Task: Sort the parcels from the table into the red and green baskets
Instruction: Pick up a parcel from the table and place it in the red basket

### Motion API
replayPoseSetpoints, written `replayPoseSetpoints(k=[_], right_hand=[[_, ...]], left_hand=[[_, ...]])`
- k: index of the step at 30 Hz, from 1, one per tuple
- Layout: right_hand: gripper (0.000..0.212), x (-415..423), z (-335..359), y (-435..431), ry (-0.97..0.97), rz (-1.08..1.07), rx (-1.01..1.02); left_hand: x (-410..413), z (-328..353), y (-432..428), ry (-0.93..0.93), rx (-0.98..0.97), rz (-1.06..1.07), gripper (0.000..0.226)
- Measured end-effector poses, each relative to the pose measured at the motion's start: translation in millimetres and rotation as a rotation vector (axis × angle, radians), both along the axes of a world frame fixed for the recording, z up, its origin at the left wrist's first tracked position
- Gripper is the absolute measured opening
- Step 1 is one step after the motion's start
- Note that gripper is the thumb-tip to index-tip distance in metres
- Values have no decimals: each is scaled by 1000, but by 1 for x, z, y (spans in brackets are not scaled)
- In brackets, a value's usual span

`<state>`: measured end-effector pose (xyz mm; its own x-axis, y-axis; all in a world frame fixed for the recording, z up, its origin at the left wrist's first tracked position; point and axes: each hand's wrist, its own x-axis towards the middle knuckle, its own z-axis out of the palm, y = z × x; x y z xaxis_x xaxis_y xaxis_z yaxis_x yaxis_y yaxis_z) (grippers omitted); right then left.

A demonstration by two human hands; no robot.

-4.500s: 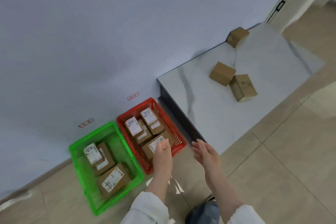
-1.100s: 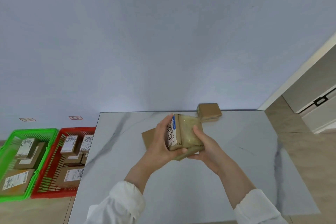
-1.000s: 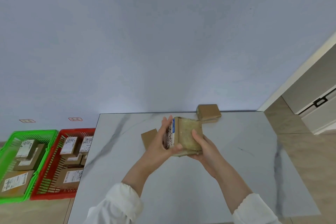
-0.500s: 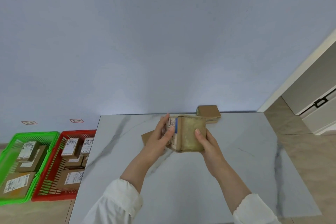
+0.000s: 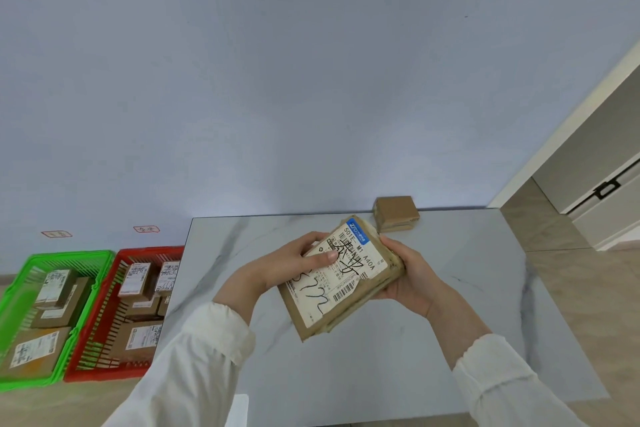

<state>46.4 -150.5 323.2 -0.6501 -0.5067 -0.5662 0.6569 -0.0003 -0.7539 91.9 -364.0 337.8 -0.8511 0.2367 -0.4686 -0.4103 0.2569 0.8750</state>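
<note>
A: Parcel in the head view is held over the desk, shipping label up, tilted toward the camera. The left hand has its fingers pressed on the label's near-left part, thumb out of sight; the right hand cups the far right edge, fingers curled beneath.

B: What could go wrong?

A: Misreading, I'd judge. The left fingers cover part of the label, and scrawled marker runs over the print, so it could end up in the wrong basket. The red basket and green basket sit touching on the floor left of the desk, so an off-target drop could land in the neighbour.

B: Anything else?

A: One more box sits at the desk's far edge by the wall. The held parcel's lower layer looks loose at the near corner; a one-handed carry might let it slip.
</note>
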Motion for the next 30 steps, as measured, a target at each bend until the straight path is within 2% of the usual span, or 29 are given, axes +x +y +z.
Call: replayPoseSetpoints(k=[2, 4, 7, 9, 11, 14, 17, 20, 24, 26, 30], right_hand=[[49, 0, 1, -1, 3, -14, 22], [53, 0, 0, 0, -18, -77, -1], [65, 1, -1, -2, -63, -239, -134], [66, 6, -3, -9, -28, -307, -159], [71, 18, -8, -21, 75, -281, -72], [85, 38, -16, -35, 209, -181, 128], [87, 47, -23, -38, 234, -194, 154], [73, 47, -22, -34, 250, -203, 139], [39, 44, -20, -30, 200, -221, 33], [34, 44, -23, -34, 159, -234, -1], [34, 58, -38, -53, 121, -171, -17]], left_hand=[[2, -4, -1, -52, 42, -11, 51], [4, -8, -2, -60, 77, 33, 54], [4, -14, 0, -64, 193, 226, 48], [5, -18, 5, -67, 255, 334, 52], [5, -23, 14, -47, 283, 418, 58], [8, -27, 31, 1, 297, 554, 51], [13, -29, 41, 21, 306, 624, 51], [24, -29, 45, 40, 354, 619, 37], [41, -38, 44, 72, 374, 560, 39], [51, -46, 43, 71, 350, 568, 45], [73, -53, 35, 95, 333, 730, 37]])
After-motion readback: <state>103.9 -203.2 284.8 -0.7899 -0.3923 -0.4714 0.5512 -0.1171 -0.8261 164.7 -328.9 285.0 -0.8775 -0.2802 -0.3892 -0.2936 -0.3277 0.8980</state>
